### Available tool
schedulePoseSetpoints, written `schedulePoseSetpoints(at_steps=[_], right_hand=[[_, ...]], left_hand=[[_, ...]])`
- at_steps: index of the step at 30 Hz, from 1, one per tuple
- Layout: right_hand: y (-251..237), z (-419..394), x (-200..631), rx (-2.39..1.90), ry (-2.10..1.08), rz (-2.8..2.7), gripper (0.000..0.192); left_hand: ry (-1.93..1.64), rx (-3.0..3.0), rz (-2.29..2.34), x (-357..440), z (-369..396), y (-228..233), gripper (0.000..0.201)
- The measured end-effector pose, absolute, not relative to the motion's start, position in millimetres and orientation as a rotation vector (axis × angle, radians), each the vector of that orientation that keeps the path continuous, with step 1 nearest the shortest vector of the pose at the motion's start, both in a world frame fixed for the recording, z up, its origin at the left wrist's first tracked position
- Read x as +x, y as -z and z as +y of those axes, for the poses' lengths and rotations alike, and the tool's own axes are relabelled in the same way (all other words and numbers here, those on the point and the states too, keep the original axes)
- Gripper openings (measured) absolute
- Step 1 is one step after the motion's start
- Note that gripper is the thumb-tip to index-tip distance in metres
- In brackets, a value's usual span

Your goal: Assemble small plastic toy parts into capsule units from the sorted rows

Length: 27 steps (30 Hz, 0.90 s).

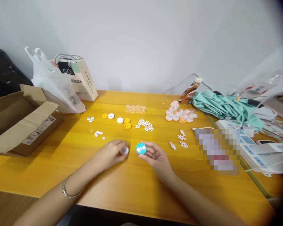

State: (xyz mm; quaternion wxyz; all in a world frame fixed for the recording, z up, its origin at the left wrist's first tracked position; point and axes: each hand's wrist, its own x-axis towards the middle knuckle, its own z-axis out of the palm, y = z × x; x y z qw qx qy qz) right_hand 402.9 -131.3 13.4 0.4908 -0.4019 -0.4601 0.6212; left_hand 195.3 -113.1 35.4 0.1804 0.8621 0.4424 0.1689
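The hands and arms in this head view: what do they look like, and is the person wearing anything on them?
Both forearms are bare, with no sleeves in view and no gloves. The left hand has a thin silver bracelet around its wrist. The right hand and its wrist show nothing worn. No rings or watch can be made out.

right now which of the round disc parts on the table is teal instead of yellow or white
The teal disc pinched in the right hand. It is the only blue-green one; the loose discs further back, like the yellow disc and white disc, lie untouched on the table.
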Motion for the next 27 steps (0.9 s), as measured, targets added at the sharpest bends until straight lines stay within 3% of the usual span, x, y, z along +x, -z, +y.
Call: schedulePoseSetpoints(at_steps=[3, 7, 12, 27], right_hand=[[-12.6, -131.1, 403.3, -0.959, -1.566, -1.116, 0.036], [-9.7, -132.3, 402.4, -0.911, -1.595, -1.156, 0.036], [-7.8, -135.8, 398.4, -0.872, -1.611, -1.243, 0.035], [-1.2, -146.5, 390.8, -0.854, -1.498, -1.283, 0.033]], left_hand=[[-0.397, 2.480, 1.276, 197.4, -112.8, -28.7, 0.013], [-0.552, 2.344, 1.220, 199.6, -114.8, -38.0, 0.030], [-0.828, 1.993, 1.091, 210.4, -122.4, -52.5, 0.022], [-0.990, 1.598, 1.135, 237.6, -137.6, -32.7, 0.018]])
